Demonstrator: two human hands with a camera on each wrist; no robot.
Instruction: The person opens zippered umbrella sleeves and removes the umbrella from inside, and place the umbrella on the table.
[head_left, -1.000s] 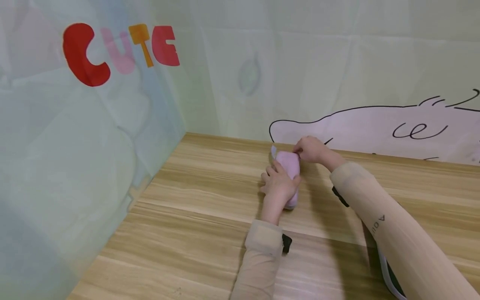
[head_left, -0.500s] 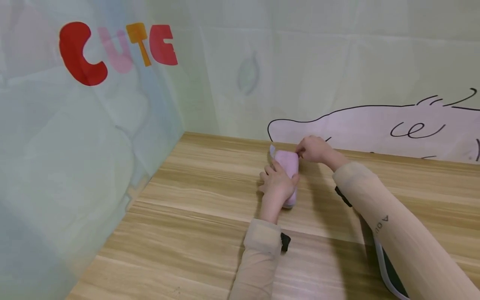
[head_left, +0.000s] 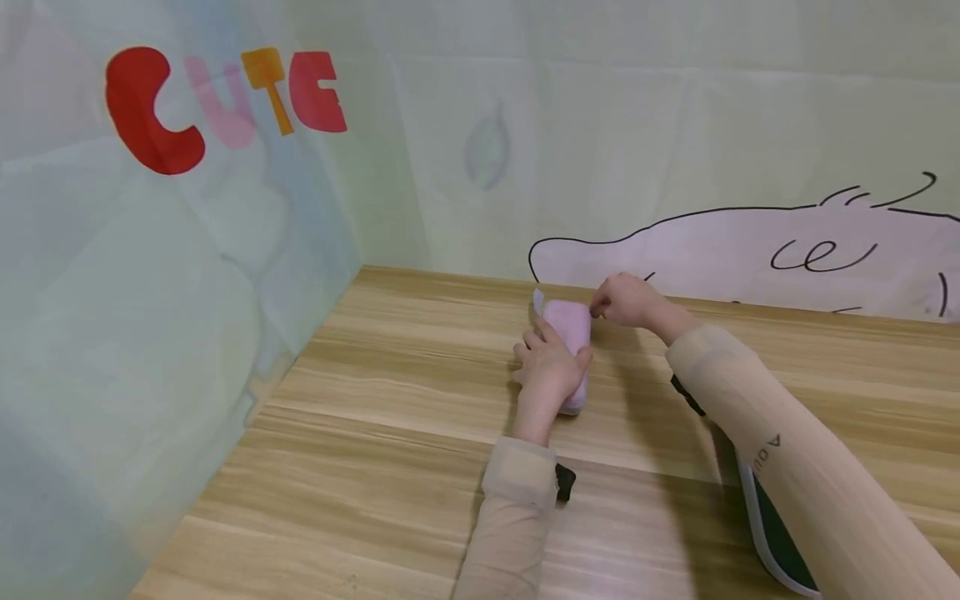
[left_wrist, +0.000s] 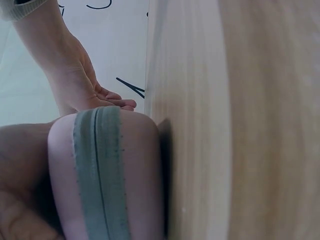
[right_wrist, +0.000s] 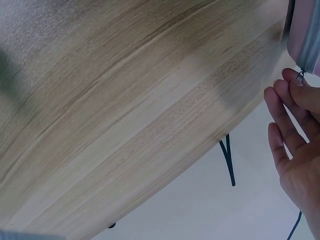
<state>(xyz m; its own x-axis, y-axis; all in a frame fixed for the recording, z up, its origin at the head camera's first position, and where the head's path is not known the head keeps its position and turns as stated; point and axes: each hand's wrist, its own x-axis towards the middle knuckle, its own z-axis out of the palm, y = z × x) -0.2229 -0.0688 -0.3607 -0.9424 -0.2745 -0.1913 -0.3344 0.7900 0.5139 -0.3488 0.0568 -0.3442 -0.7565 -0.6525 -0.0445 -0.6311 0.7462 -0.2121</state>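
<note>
A pink zip case [head_left: 567, 323], long with rounded corners, lies on the wooden table close to the back wall. My left hand [head_left: 546, 369] grips it from above, thumb on its right side and fingers on its left. In the left wrist view, a grey-green zip [left_wrist: 106, 175] runs along the side of the case and looks closed there. My right hand [head_left: 628, 300] is at the far right corner, where thumb and forefinger pinch the small metal zip pull [right_wrist: 300, 76]. Its other fingers are loosely bent. A pale tab [head_left: 538, 302] sticks up at the far left corner.
A dark green item with a light rim [head_left: 767, 533] lies at the lower right, partly covered by my right sleeve. Printed fabric walls [head_left: 450, 167] rise behind and to the left of the wooden table [head_left: 360, 467].
The head view has turned slightly, so the scene sits a little further left. My right hand has edged right relative to the case's corner. My left hand keeps its grip.
</note>
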